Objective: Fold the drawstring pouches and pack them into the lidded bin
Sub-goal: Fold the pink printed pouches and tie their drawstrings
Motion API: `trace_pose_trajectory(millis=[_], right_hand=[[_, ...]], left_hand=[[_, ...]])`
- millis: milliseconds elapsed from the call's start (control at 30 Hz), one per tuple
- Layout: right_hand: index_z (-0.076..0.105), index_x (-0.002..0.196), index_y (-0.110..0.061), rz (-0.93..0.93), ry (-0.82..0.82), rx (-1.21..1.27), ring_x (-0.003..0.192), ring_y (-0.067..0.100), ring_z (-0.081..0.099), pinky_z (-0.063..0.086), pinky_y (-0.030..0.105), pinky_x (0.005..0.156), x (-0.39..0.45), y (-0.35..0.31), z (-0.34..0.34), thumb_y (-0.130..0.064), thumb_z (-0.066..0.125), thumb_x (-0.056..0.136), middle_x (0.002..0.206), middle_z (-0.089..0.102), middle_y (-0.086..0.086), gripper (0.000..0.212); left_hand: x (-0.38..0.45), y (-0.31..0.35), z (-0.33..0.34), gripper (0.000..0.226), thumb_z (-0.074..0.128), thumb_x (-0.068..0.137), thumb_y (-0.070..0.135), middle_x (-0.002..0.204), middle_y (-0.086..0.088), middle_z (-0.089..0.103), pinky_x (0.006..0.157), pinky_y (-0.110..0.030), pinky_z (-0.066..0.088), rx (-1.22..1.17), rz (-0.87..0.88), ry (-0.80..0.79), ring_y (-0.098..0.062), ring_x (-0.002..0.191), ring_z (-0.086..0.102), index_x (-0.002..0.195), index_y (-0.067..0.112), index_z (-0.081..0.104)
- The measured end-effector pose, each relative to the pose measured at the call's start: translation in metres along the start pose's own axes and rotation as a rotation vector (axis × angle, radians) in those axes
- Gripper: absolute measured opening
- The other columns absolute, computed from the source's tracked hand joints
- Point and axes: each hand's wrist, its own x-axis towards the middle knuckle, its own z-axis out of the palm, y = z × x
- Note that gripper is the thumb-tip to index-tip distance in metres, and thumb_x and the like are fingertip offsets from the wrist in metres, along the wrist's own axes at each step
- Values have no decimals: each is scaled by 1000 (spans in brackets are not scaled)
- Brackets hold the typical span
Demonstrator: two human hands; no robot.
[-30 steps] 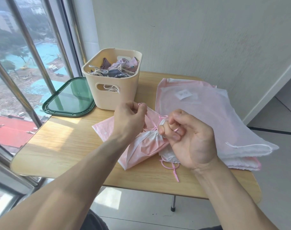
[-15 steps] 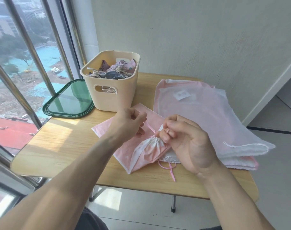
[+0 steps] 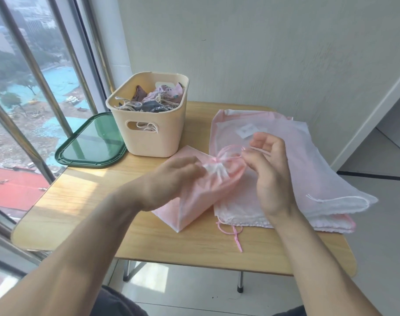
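the pink drawstring pouch (image 3: 203, 190) lies near the middle of the wooden counter (image 3: 80, 201), its mouth gathered into white puckers and pointing up and away, its folded bottom corner towards the near edge. a pink drawstring (image 3: 230, 149) loops up from the gathered mouth. the left hand (image 3: 171, 179) is blurred; it rests on the pouch just beside the gathered mouth, and whether its fingers pinch the cloth or merely press on it cannot be told. the right hand (image 3: 269, 169) hovers just right of the mouth, palm turned inward, fingers loosely curled, with a strand of the pink cord running to its fingertips; it seems to pinch that cord, though the contact is small and soft.

under and to the right of the pouch lies a stack of larger pink and white pouches (image 3: 308, 174), flat, reaching to the right edge of the counter, a white cord along its right end and a small white label near its far end. a second pink cord (image 3: 236, 236) trails from the near edge of the stack onto the bare wood.

behind the pouch, at the far left, stands the beige bin (image 3: 153, 137), open, holding bundled pouches with cream strings, one loop showing through its handle slot. its green lid (image 3: 92, 144) lies flat just left of the bin, by the window.
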Motion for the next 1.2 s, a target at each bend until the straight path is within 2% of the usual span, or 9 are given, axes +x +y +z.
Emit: trace_pose_trajectory(millis=[167,367,500,567,633,767,900,1033,1200], right_hand=[[28,152,-29,176,-217,-342,122,6,52,41,28,103,5,12,3,-41,69,67,149,38,-7,94],[20,148,-43,246,-432,-92,128,-4,51,43,36,111,5,21,36,-38,90,63,138,53,-15,111],[9,155,-44,136,-347,-287,128,11,57,52,39,101,1,35,48,-27,85,56,147,51,-9,126],[13,152,-50,99,-240,-337,113,16,65,56,32,82,1,33,51,-17,72,63,136,60,-4,111],[23,152,-50,20,-222,-428,108,17,63,54,31,85,2,33,50,-8,66,76,128,61,0,97],[18,155,-50,-19,-400,-714,108,24,58,47,27,95,-4,25,54,2,49,86,135,38,5,91],[0,155,-51,-31,-477,-749,148,12,18,31,20,110,-6,24,59,4,52,80,166,0,-7,106],[21,158,-38,-19,-486,-818,140,16,36,28,7,92,-2,30,57,-5,68,77,153,32,1,99],[43,150,-30,-20,-435,-739,128,18,49,40,15,92,-4,29,56,0,69,72,142,50,0,88]], left_hand=[[5,7,-9,29,40,102,11,92,-17,66,70,-29,58,-609,86,226,-21,77,66,114,-6,59],[10,5,-8,29,36,102,5,89,-16,67,75,-32,59,-778,159,344,-21,81,68,104,-6,62],[9,-3,-9,19,45,103,9,85,-12,63,67,-30,59,-489,80,502,-20,75,65,101,-2,59],[5,-8,-17,20,56,98,19,74,-3,63,59,-28,54,43,38,723,-16,67,62,86,3,62],[1,-11,-25,22,63,92,29,69,5,61,58,-28,42,437,3,844,-12,63,56,76,15,65],[-4,-15,-26,28,57,93,21,68,-10,61,57,-33,41,661,-152,717,-26,62,52,78,-2,64],[-4,-13,-20,21,50,94,9,73,-21,65,74,-45,61,275,-151,634,-28,60,64,79,-2,60],[-1,-16,-21,16,53,89,-5,85,-16,62,69,-38,54,73,-253,552,-27,64,58,102,4,56],[-5,-8,-19,13,46,86,5,82,-16,53,56,-31,46,-378,-311,489,-29,67,53,90,-2,56]])
